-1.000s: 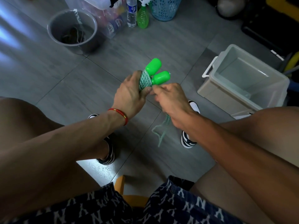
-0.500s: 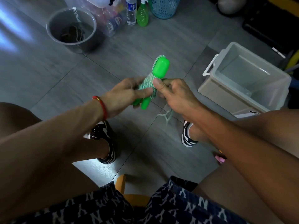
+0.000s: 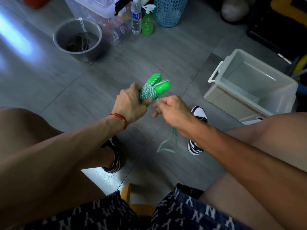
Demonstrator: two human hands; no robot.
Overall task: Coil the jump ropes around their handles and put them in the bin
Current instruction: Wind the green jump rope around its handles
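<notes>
Seen from above, a seated person's left hand grips a green-and-white jump rope coiled around its two bright green handles, held over the grey tiled floor between the knees. The right hand, just beside it, appears to pinch the rope's loose tail, which hangs blurred toward the floor. An open grey bin stands on the floor to the right, well apart from the rope.

Under you lies a floor of large grey matte tiles, with pale light glaring at its left edge.
</notes>
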